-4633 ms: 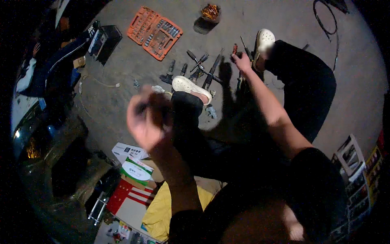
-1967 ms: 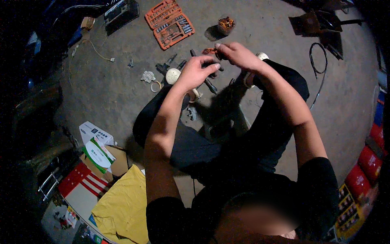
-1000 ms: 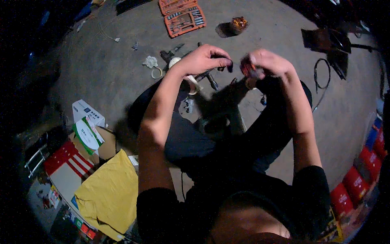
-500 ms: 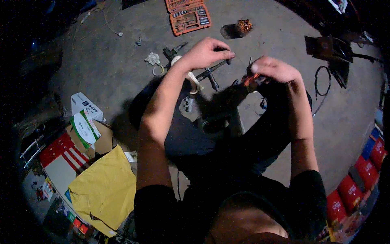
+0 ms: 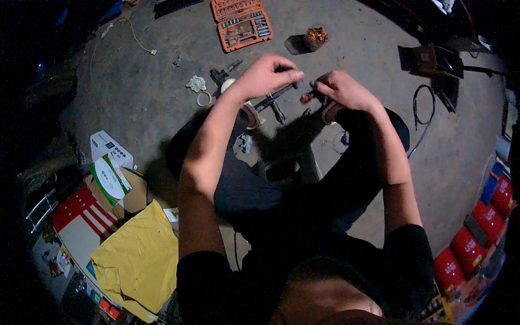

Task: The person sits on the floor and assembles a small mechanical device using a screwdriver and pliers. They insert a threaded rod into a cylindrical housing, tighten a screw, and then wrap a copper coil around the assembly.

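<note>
My left hand (image 5: 268,77) is closed in a pinch, with thumb and fingertips meeting at the far end of a dark metal bar (image 5: 266,102). Whether it grips the bar or a small thing over it is hidden. A short dark crosspiece (image 5: 279,115) juts from the bar. Just to the right, my right hand (image 5: 349,91) is closed around a dark piece with a reddish, copper-coloured end (image 5: 307,98). That end points toward my left hand, apart from it. My fingers hide much of the piece, so its kind is unclear.
An orange socket set case (image 5: 246,33) lies unfolded ahead, beside a container of copper-coloured scraps (image 5: 316,38). A tape ring (image 5: 204,98) and a crumpled white thing (image 5: 196,83) lie left of my hands. A yellow cloth (image 5: 138,257), cartons and red containers (image 5: 468,252) flank me.
My right hand has moved left, bringing the copper-coloured end closer to my left hand. The left hand keeps its pinch at the bar's end. The whole view has shifted slightly.
</note>
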Motion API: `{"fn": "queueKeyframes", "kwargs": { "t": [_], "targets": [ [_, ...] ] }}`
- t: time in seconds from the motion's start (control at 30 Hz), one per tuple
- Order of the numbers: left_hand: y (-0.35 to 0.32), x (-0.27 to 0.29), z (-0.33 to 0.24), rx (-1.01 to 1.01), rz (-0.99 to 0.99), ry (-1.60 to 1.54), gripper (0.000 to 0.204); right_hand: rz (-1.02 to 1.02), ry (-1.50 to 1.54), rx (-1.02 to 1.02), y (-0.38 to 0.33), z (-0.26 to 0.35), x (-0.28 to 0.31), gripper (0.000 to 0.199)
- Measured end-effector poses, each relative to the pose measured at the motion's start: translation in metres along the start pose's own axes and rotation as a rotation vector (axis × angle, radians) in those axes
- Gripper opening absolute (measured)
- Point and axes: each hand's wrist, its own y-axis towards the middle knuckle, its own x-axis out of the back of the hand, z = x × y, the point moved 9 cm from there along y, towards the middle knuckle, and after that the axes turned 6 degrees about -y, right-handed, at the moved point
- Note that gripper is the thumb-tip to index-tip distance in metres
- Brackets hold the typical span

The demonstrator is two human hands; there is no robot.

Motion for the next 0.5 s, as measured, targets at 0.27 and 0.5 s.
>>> {"fn": "queueKeyframes", "kwargs": {
  "t": [0.27,0.5],
  "targets": [
    [0.002,-0.024,0.006,-0.024,0.025,0.126,0.023,-0.319,0.762,-0.235,-0.008,-0.003,0.023,0.036],
    [0.003,0.012,-0.008,-0.072,-0.138,0.254,0.022,-0.17,-0.2,-0.008,-0.001,0.002,0.011,0.033]
  ]
}}
